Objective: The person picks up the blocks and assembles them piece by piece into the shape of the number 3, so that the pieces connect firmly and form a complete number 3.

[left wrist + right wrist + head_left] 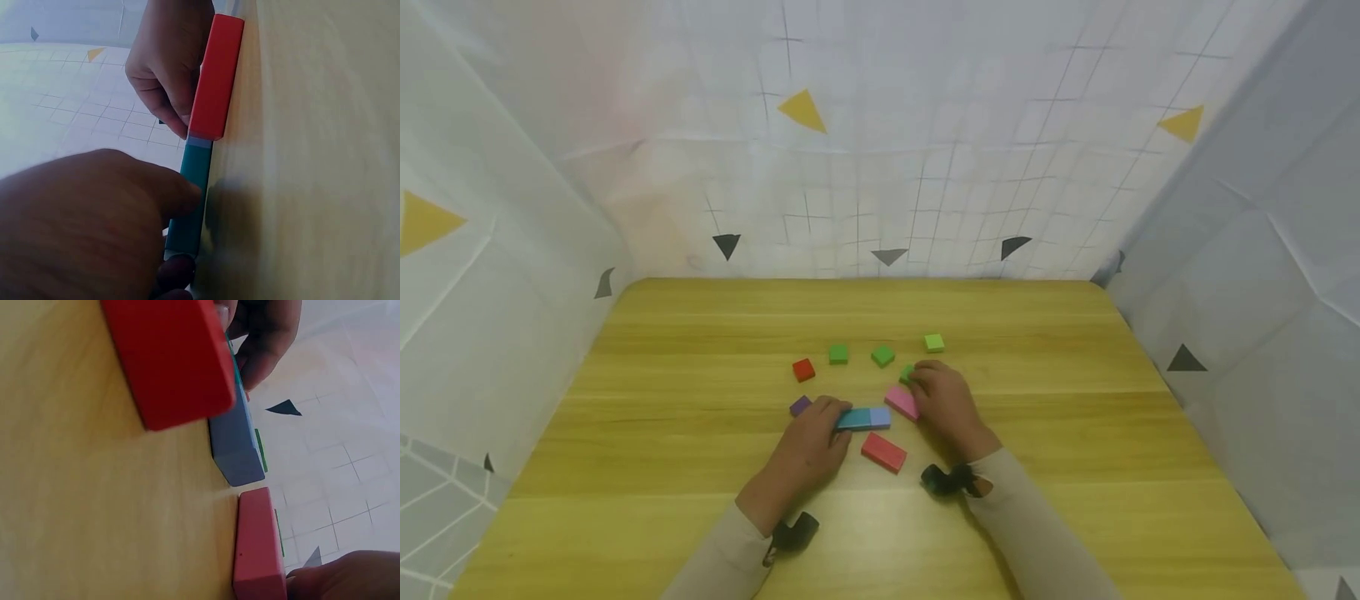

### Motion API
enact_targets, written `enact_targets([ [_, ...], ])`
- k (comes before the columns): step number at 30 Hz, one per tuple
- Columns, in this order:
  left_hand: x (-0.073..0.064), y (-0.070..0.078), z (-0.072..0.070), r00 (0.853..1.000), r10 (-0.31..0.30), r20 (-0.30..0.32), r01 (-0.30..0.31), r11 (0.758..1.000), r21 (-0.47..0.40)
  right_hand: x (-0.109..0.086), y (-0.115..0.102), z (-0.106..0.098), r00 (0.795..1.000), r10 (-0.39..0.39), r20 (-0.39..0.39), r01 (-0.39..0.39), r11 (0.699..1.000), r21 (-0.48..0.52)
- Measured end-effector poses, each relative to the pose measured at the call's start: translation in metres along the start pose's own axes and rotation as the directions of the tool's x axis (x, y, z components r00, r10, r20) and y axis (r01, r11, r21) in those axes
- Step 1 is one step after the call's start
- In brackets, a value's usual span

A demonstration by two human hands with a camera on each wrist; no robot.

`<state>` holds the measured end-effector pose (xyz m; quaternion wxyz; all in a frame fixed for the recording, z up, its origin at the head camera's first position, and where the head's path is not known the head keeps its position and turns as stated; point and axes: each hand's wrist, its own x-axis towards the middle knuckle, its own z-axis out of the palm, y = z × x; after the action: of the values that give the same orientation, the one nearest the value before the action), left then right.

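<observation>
My left hand (811, 442) pinches a teal block (853, 419), thumb on its near side and fingers on its far side. At the right end of the teal block sits a light blue block (880, 417), end to end with it. Beside the left fingers is a purple block (801, 405), partly hidden. My right hand (946, 404) has its curled fingers on a small green block (906, 374), half covered by them. A pink block (257, 540) lies right beside that hand's thumb. Closer to me, a red block (883, 452) lies slanted between the hands.
Farther back on the wooden table (1037, 358) are a small red block (803, 370), two green blocks, one square-on (838, 355) and one turned (883, 356), and a lime block (934, 343). White patterned sheets (880, 167) enclose the table's back and sides.
</observation>
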<state>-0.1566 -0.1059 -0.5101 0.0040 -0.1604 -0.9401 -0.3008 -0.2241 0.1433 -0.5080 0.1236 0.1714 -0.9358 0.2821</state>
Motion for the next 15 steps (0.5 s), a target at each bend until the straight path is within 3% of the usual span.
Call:
enact_targets([
  [15, 0.0, 0.0, 0.001, 0.999, 0.024, -0.023, -0.024, 1.0, -0.006, 0.017, -0.009, 0.005, 0.995, -0.038, 0.09, 0.034, 0.998, 0.045],
])
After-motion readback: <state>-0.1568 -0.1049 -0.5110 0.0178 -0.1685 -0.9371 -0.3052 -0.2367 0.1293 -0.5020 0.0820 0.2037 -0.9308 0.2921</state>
